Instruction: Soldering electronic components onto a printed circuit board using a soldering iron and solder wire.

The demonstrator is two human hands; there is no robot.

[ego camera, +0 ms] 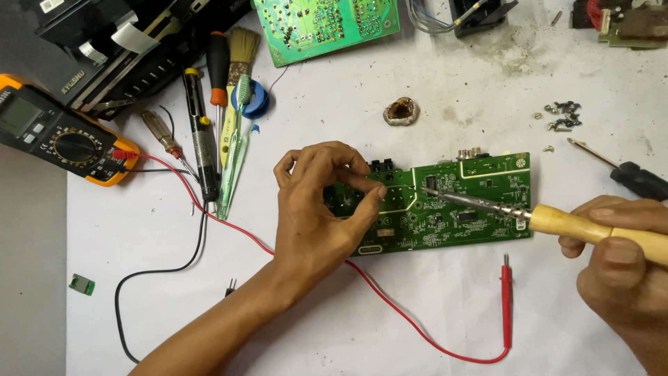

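A green circuit board lies flat on the white table near the middle. My right hand grips the wooden handle of a soldering iron; its metal tip reaches left and rests on a small chip near the board's upper middle. My left hand rests over the board's left end, thumb and forefinger pinched together above it. Whether they hold something thin, such as solder wire, is too small to tell.
A yellow multimeter sits at the left, its red lead and black lead trailing across the table. Screwdrivers, a brush and a desoldering pump lie upper left. A second green board, a rosin lump, loose screws and a black-handled screwdriver lie behind.
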